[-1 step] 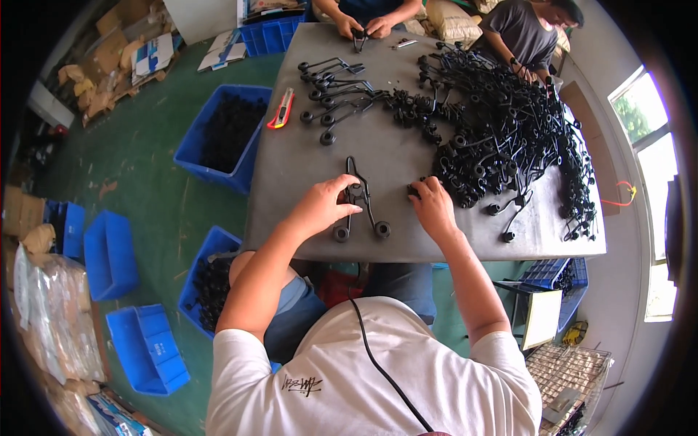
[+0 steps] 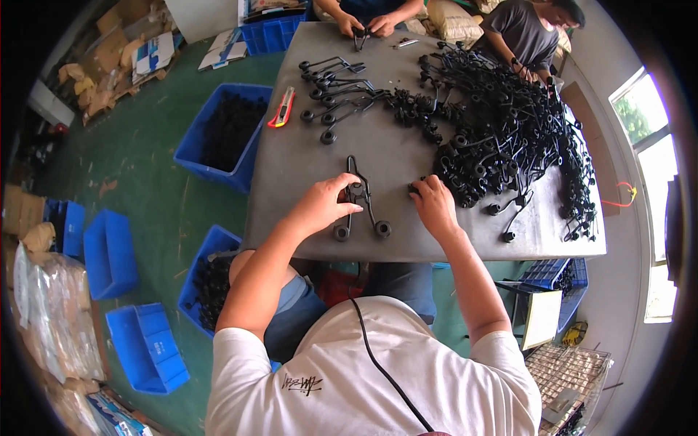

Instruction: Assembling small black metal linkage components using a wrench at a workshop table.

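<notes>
Grey table (image 2: 407, 156); left hand (image 2: 326, 203) pinching black wire part (image 2: 360, 200); right hand (image 2: 434, 206) curled beside black pile (image 2: 509, 138)

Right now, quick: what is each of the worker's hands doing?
Left hand: closed on the black wire part lying on the grey table.
Right hand: fingers curled at the edge of the black parts heap; grip unclear.

Small black part under right hand (image 2: 434, 206) mostly covered by fingers; shape not determinable. Left hand (image 2: 325, 206) concealed upper portion of black wheeled bracket (image 2: 361, 203). Single pieces in black parts pile (image 2: 509, 131) too tangled to separate. Co-worker's hands (image 2: 367, 25) cropped at top edge.
</notes>
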The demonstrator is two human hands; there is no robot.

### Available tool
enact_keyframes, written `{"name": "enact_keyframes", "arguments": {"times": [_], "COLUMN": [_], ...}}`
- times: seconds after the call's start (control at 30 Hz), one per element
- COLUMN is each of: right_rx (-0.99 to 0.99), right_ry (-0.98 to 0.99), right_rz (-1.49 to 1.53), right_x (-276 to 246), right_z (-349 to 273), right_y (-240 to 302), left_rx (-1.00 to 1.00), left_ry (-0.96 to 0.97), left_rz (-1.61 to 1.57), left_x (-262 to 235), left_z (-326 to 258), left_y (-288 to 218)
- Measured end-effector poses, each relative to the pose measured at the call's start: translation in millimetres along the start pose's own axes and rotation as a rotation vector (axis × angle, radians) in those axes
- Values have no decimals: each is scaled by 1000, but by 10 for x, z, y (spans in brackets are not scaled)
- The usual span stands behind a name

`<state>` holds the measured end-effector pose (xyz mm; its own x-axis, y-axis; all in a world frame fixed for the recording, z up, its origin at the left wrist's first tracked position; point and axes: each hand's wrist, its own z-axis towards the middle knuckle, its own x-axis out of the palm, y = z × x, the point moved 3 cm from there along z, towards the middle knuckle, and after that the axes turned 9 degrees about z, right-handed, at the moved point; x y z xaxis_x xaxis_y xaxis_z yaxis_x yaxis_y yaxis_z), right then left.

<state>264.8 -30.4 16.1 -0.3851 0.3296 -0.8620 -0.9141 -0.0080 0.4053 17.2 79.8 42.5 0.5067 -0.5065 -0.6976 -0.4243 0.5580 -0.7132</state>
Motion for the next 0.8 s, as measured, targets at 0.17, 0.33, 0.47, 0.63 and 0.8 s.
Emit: {"name": "enact_keyframes", "arguments": {"times": [0.17,0.33,0.47,0.63,0.8], "right_rx": [-97,11,385,428,477], "right_ry": [-20,-115,-11,3,26], "right_rz": [-85,192,943,1222,1412], "right_x": [7,-8,54,233,441], "right_z": [154,198,137,46,41], "right_y": [-74,-180,80,337,514], "left_rx": [18,75,150,73,77], "left_ry": [9,-33,-103,-3,7], "left_rz": [-29,-42,-41,-63,-100], "left_x": [9,31,26,-5,-28], "left_z": [-7,37,50,58,36], "left_y": [43,77,145,110,66]}}
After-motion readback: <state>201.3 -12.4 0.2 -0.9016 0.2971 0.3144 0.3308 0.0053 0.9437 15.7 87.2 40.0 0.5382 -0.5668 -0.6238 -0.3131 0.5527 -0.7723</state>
